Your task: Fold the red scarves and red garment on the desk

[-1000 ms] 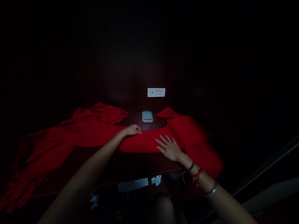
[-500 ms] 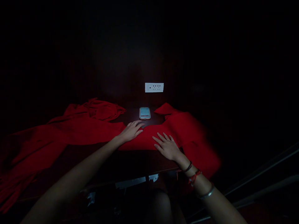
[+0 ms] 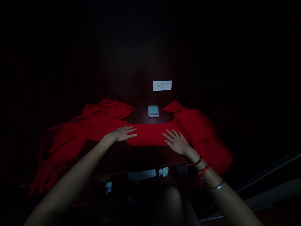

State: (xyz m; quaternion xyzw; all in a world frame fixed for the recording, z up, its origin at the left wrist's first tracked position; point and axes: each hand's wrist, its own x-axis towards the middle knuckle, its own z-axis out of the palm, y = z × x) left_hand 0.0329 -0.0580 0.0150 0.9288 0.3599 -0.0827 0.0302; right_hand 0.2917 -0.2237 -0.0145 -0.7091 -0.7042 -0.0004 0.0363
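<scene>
A long red scarf [image 3: 148,133] with fringed ends lies across the dark table [image 3: 141,153], bunched at the back left and spread wide on the right. My left hand [image 3: 121,134] rests palm down on its left-middle part, fingers stretched out and a ring on one finger. On the right-middle part, my right hand [image 3: 176,142] lies flat with its fingers spread. Between the hands the cloth forms a fairly smooth band. The scarf's left end, with its fringe, hangs toward the front left; its far right side fades into shadow.
A phone [image 3: 153,111] with a lit screen lies behind the scarf. Above it, a white socket plate [image 3: 162,85] is fixed to the dark wall. Pale paper scraps [image 3: 142,175] show below the table's front edge, near my knee [image 3: 170,201]. The surroundings are very dark.
My left hand has moved left along the scarf, away from my right hand, and the band between them looks smoother. The scarf's left end has shifted inward. The view has shifted slightly.
</scene>
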